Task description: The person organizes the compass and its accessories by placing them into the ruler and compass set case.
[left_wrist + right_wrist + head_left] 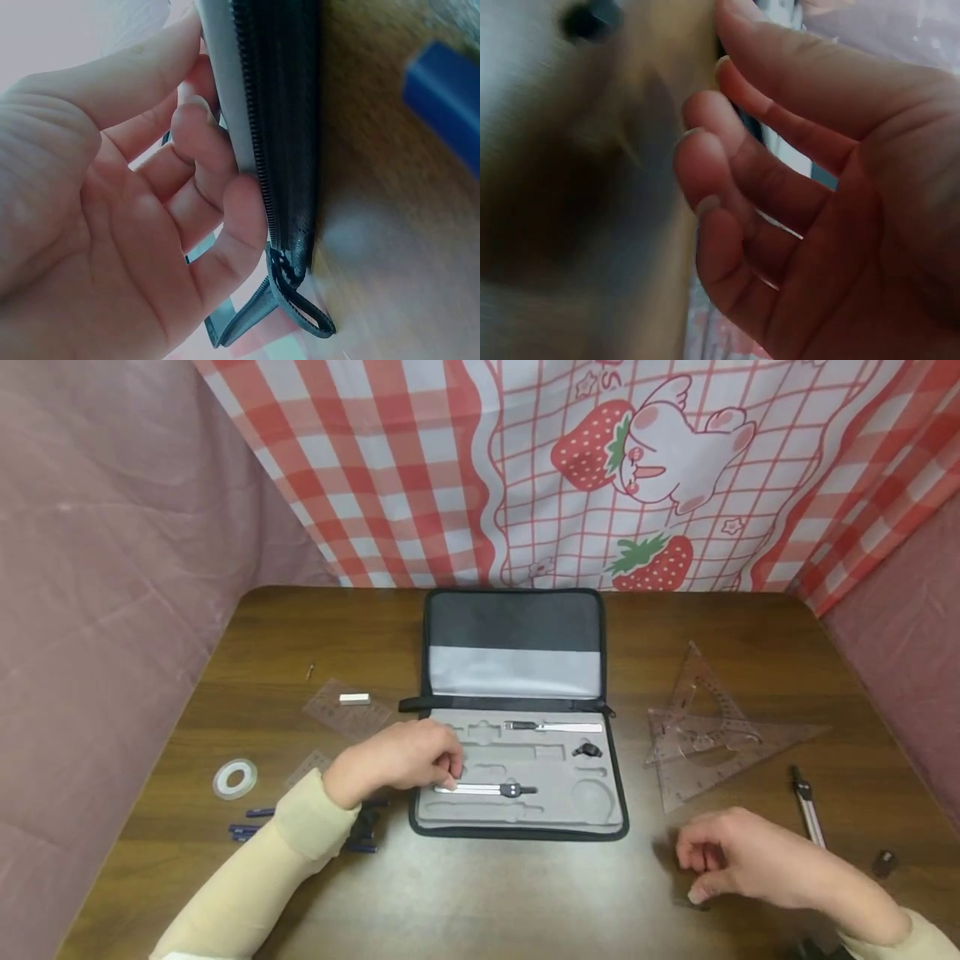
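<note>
A zippered case point(517, 832) lies unfolded at the middle of the table, its grey tray moulded with slots. My left hand point(408, 753) reaches over the tray's left edge, thumb and forefinger pinching the leg end of a silver compass point(483, 789) that lies along a lower slot. In the left wrist view the curled fingers sit against the case's zipped edge point(259, 135), and the fingertips' grip on the compass is hidden. My right hand point(738, 852) hovers low over the table right of the case, fingers loosely curled and holding nothing that shows.
Other tray pieces are a silver drawing tool point(562, 727) and a black fitting point(587, 750). Rightward lie clear set squares point(705, 739), a second compass point(806, 802) and a small dark item point(884, 862). Leftward are a tape roll point(235, 779), blue pens point(243, 831) and a white eraser point(355, 699).
</note>
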`<action>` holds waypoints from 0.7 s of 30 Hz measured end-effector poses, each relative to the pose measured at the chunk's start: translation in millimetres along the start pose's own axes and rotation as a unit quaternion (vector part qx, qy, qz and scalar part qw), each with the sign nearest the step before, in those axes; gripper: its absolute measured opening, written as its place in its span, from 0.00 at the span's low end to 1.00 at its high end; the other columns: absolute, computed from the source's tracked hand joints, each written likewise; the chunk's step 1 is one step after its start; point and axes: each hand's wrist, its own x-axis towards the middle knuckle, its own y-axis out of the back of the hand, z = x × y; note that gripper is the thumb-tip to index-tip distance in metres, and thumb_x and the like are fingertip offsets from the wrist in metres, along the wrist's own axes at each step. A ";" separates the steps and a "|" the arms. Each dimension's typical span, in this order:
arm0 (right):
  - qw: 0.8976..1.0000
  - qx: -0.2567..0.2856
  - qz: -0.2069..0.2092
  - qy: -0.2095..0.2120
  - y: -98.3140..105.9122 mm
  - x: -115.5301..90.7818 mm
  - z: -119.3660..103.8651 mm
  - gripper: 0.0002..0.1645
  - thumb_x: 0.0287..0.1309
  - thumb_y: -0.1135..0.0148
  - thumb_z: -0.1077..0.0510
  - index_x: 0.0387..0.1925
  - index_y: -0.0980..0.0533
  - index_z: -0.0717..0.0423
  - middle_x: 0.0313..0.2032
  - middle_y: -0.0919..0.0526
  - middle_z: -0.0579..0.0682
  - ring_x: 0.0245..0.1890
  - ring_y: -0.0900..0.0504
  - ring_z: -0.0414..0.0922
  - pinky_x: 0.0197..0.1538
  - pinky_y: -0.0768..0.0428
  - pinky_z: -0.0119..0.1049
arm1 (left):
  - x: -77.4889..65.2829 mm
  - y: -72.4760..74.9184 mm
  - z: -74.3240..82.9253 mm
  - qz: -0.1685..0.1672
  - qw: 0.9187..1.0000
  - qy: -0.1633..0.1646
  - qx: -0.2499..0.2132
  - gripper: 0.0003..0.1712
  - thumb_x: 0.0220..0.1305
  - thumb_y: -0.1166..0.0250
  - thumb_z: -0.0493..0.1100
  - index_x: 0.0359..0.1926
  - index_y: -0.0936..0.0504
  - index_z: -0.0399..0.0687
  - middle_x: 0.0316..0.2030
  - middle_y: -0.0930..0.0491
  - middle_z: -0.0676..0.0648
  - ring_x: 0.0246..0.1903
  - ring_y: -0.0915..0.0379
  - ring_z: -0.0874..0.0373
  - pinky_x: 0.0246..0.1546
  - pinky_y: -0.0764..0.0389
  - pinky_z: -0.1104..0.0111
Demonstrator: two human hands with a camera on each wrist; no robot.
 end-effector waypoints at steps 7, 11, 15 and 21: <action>0.995 -0.049 -0.031 -0.087 -14.8 -10.5 -7.0 0.23 0.37 0.19 0.49 0.24 0.30 0.38 0.24 0.35 0.28 0.25 0.35 0.27 0.24 0.35 0.27 | 0.1 -0.6 -0.5 0.005 1.000 -0.002 -0.009 0.10 0.57 0.25 0.47 0.26 0.20 0.60 0.23 0.27 0.58 0.27 0.31 0.64 0.29 0.29 0.67; 0.991 -0.062 -0.043 -0.112 -14.2 -9.4 -10.7 0.21 0.43 0.20 0.52 0.23 0.30 0.37 0.23 0.36 0.28 0.24 0.36 0.27 0.24 0.36 0.28 | 0.3 -2.2 -1.2 0.007 1.000 -0.007 -0.018 0.11 0.56 0.24 0.46 0.26 0.20 0.61 0.23 0.27 0.59 0.27 0.31 0.64 0.29 0.29 0.67; 0.993 -0.076 -0.006 -0.087 -10.5 -0.3 -10.4 0.18 0.48 0.23 0.56 0.25 0.28 0.37 0.24 0.34 0.27 0.24 0.35 0.27 0.24 0.34 0.27 | 0.1 -1.4 -1.7 0.009 1.000 -0.013 -0.027 0.10 0.57 0.24 0.46 0.26 0.19 0.60 0.23 0.27 0.58 0.26 0.31 0.64 0.29 0.29 0.67; 0.988 -0.125 0.074 -0.052 -1.9 36.7 -18.0 0.14 0.50 0.24 0.60 0.30 0.22 0.40 0.29 0.27 0.27 0.27 0.30 0.27 0.29 0.26 0.29 | 1.6 0.1 -1.8 0.001 1.000 -0.006 -0.025 0.10 0.57 0.25 0.46 0.26 0.19 0.60 0.23 0.27 0.58 0.27 0.30 0.63 0.29 0.29 0.67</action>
